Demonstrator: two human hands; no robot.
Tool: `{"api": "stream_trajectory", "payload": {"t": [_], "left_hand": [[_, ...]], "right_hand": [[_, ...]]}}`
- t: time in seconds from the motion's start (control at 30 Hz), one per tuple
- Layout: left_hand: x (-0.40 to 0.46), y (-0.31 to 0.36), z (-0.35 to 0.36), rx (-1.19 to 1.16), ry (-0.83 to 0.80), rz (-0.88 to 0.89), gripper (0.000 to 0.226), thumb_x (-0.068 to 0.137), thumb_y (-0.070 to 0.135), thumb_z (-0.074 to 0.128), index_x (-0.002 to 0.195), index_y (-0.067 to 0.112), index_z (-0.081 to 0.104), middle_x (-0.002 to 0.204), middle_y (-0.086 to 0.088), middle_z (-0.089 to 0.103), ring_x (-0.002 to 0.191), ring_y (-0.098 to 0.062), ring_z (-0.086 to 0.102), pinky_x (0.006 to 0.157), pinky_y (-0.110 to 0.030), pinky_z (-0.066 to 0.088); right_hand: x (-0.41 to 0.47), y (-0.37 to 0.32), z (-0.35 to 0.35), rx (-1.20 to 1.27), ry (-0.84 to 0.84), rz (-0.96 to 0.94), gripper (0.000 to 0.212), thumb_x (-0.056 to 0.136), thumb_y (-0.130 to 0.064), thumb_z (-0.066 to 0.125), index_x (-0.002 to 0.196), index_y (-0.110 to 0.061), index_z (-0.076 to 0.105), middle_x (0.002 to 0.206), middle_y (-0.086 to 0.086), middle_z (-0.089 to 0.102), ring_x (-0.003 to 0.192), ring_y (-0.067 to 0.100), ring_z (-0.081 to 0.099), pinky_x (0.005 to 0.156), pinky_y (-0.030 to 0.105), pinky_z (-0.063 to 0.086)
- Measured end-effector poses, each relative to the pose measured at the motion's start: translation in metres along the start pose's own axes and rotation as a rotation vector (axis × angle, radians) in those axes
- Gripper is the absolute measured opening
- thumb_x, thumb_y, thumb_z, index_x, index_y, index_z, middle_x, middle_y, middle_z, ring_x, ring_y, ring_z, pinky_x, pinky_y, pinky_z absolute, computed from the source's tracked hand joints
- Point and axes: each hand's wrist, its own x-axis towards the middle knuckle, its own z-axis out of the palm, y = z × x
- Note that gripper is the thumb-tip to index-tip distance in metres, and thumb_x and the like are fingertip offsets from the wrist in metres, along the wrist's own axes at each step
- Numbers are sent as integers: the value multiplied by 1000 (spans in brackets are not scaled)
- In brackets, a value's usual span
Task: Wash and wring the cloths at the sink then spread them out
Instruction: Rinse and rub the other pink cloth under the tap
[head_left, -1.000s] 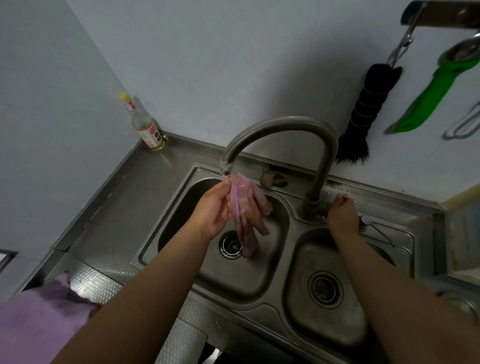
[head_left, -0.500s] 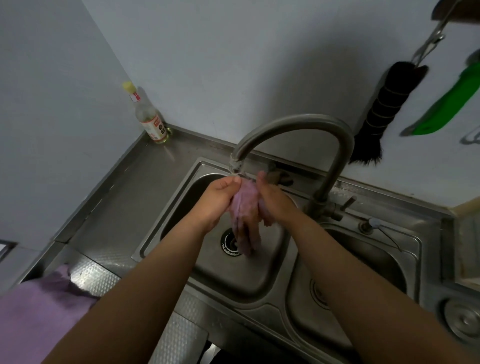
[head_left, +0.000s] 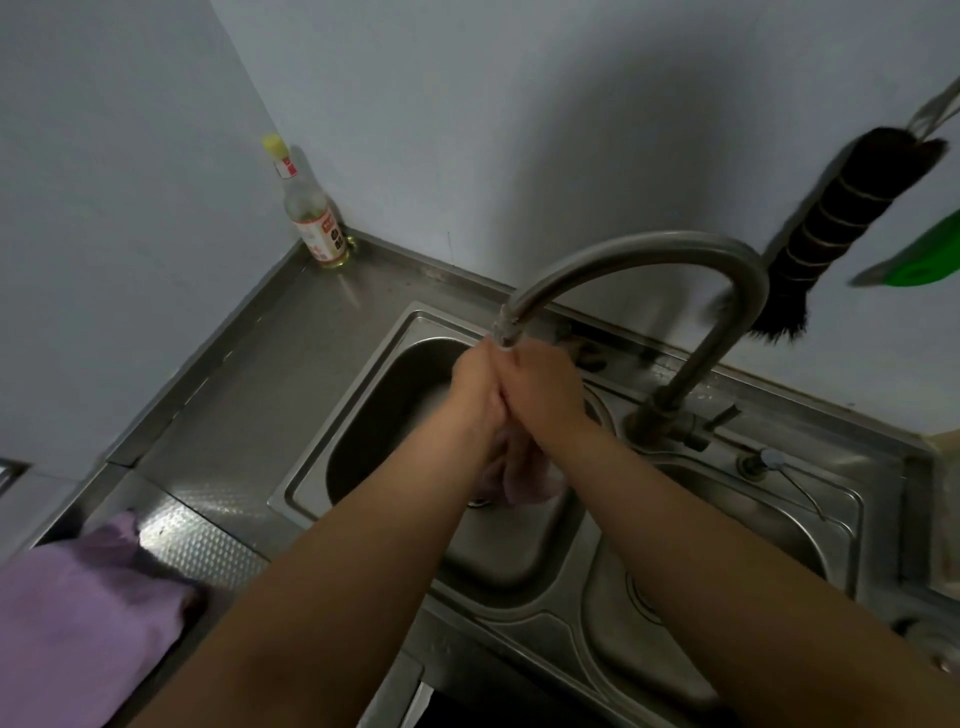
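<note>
Under the spout of the curved steel tap (head_left: 649, 254), my left hand (head_left: 475, 389) and my right hand (head_left: 543, 392) are pressed together over the left basin (head_left: 374, 415) of the double sink. Both grip a wet pink cloth (head_left: 511, 475), most of it hidden between the palms, with its bunched end hanging below my wrists. A second cloth, purple (head_left: 72, 623), lies on the steel counter at the lower left.
A yellow-capped bottle (head_left: 314, 218) stands in the back corner of the counter. A black brush (head_left: 831, 228) and a green tool (head_left: 924, 260) hang on the wall at the right. The tap lever (head_left: 719, 418) and the right basin (head_left: 727, 545) lie right of my arms.
My right hand left the tap lever and joined the left hand on the pink cloth. Both hands have since closed tighter together under the spout, covering most of the cloth.
</note>
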Motion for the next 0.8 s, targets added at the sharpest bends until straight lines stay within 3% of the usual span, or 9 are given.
{"api": "stream_trajectory", "payload": {"t": [0.07, 0.2, 0.27, 0.47, 0.53, 0.6, 0.67, 0.73, 0.8], "left_hand": [[-9, -6, 6, -37, -3, -44, 32, 98, 24, 50, 69, 12, 57, 44, -2, 53, 45, -16, 53, 42, -21, 43], [7, 9, -10, -75, 50, -14, 25, 98, 22, 49, 78, 13, 60, 66, -3, 59, 64, -16, 58, 60, -28, 48], [0, 3, -3, -53, 32, -12, 27, 99, 21, 49, 80, 10, 63, 70, -7, 61, 67, -19, 60, 65, -29, 50], [4, 8, -8, -43, -14, -71, 23, 98, 22, 49, 82, 11, 62, 71, -3, 56, 64, -17, 56, 58, -26, 47], [-5, 0, -7, -45, -91, -143, 30, 101, 29, 44, 100, 8, 66, 80, -6, 61, 82, -20, 60, 77, -31, 53], [-12, -13, -4, -31, -142, -172, 45, 104, 37, 35, 128, 6, 56, 109, -12, 65, 113, -25, 56, 109, -40, 39], [-12, -10, -11, -65, -168, -196, 55, 102, 44, 35, 126, -1, 56, 127, -18, 61, 122, -29, 55, 111, -45, 37], [-9, -1, -19, -139, -244, -220, 53, 101, 45, 38, 103, -1, 64, 106, -19, 69, 99, -31, 68, 93, -44, 50], [-7, 3, -25, -203, -271, -209, 45, 101, 43, 42, 95, 6, 67, 82, -18, 71, 81, -31, 69, 90, -45, 49]], "right_hand": [[14, 4, -6, 74, 71, 89, 36, 99, -21, 38, 86, 1, 64, 93, 24, 66, 90, 37, 62, 75, 39, 44], [1, -2, 16, -47, -54, 30, 39, 100, -29, 34, 82, -9, 62, 80, 9, 61, 81, 28, 61, 68, 32, 43], [13, 8, 15, -64, 9, 80, 41, 100, -27, 34, 86, -3, 64, 87, 16, 66, 89, 33, 64, 72, 38, 47], [2, 3, 21, -143, 26, 49, 40, 100, -24, 32, 92, -6, 66, 91, 15, 68, 89, 31, 65, 71, 35, 47], [8, 15, 16, -202, 13, 82, 44, 102, -29, 28, 100, -7, 65, 104, 16, 67, 99, 33, 62, 77, 36, 45], [19, 35, 4, -150, 11, 164, 49, 102, -36, 28, 102, -6, 66, 108, 19, 66, 103, 35, 61, 80, 37, 44], [12, 52, -1, -18, 12, 199, 47, 100, -44, 33, 94, -10, 65, 96, 15, 66, 91, 31, 62, 73, 34, 41], [-6, 68, -2, 235, 69, 310, 39, 99, -45, 38, 88, -14, 58, 81, 5, 60, 75, 20, 57, 69, 29, 39], [-22, 91, -7, 534, 323, 517, 33, 100, -34, 42, 79, -10, 52, 72, 2, 53, 65, 12, 51, 69, 30, 40]]}}
